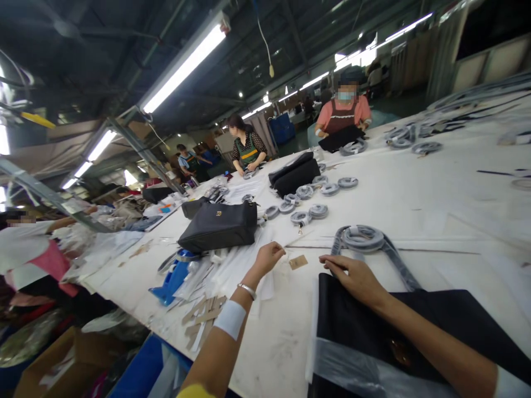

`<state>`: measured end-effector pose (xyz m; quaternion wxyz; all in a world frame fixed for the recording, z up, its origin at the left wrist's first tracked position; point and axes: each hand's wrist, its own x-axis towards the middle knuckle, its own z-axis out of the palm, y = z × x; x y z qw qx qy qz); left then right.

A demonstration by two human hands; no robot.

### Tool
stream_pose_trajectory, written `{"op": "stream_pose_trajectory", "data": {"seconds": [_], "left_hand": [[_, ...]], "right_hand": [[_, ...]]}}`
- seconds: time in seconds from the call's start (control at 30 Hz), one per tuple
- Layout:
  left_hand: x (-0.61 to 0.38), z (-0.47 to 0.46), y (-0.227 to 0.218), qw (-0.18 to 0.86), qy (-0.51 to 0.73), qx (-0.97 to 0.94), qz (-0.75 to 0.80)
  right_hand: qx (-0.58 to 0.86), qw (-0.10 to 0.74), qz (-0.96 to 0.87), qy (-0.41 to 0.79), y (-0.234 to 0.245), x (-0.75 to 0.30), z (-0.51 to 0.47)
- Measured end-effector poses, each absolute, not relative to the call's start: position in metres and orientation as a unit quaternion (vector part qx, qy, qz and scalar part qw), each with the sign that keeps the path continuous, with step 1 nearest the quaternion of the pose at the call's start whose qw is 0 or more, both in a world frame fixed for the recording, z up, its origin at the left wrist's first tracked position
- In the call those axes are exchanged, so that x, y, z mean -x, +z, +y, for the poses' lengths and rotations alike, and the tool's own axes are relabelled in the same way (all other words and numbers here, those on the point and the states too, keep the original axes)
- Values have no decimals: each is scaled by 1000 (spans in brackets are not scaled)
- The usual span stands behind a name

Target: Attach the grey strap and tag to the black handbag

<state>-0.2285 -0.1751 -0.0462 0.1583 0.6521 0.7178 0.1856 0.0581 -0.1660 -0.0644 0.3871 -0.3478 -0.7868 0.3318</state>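
Observation:
My left hand (pixel 269 260) is over the white table with its fingertips pinched together; anything between them is too small to make out. A small brown paper tag (pixel 297 262) shows between my hands, just right of the left fingertips. My right hand (pixel 354 276) is above the top corner of a black handbag (pixel 352 320), thumb and fingers pressed together; what they pinch, if anything, I cannot make out. Clear plastic film (pixel 373 365) wraps part of this bag. Its plastic-wrapped strap (pixel 398 257) loops behind, beside a coiled strap (pixel 363 237).
Another dark handbag (pixel 224 226) lies beyond my left hand, near a blue tape dispenser (pixel 174 279) and beige strips (pixel 203 318). Several wrapped strap coils (pixel 318 211) and black bags (pixel 294 174) lie farther back. Co-workers stand across the table (pixel 265 342). A cardboard box (pixel 53 365) is below left.

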Motion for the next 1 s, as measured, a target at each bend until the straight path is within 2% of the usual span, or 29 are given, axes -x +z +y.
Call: {"op": "stream_pose_trajectory", "data": {"seconds": [0.23, 0.37, 0.57, 0.73, 1.0], "left_hand": [[213, -195, -54, 94, 135, -625, 763], [212, -217, -59, 104, 143, -633, 754], [208, -228, -58, 173, 188, -632, 731], [200, -220, -23, 278, 289, -598, 694], [148, -223, 48, 475, 410, -552, 550]], "right_hand": [[314, 410, -798, 311, -63, -58, -170], [317, 420, -796, 300, -58, -60, -171], [298, 423, -797, 313, -58, -57, -173], [300, 448, -776, 326, -51, -60, -174], [182, 455, -697, 523, -45, -56, -178]]}}
